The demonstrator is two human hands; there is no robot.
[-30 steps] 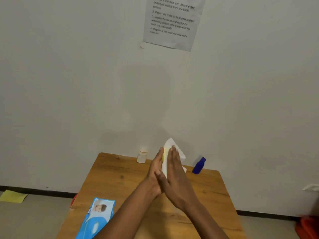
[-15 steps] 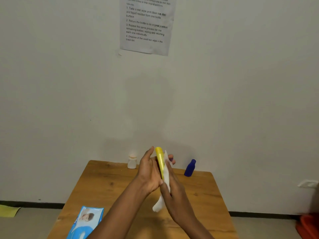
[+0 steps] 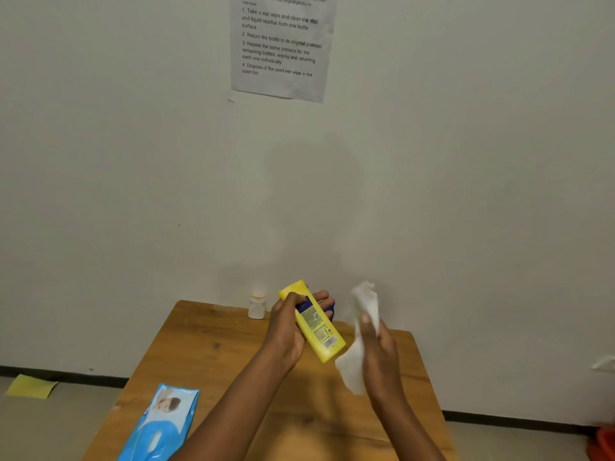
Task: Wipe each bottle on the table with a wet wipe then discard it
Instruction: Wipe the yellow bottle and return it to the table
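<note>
Midway, judging by layout: left hand (image 3: 286, 331) wrapped round yellow bottle (image 3: 312, 322), tilted above table (image 3: 206, 347). Right hand (image 3: 379, 347) pinching wet wipe (image 3: 364, 304), just apart from bottle. White bottle (image 3: 257, 306) far left; blue bottle (image 3: 330, 307) mostly hidden. Discarding not yet done.

Two bare arms come up from the near edge. The left hand (image 3: 286, 331) and the right hand (image 3: 379, 347) wear no gloves. There are no sleeves, rings, watch or bands on the parts that show. The nails look short and plain.
</note>
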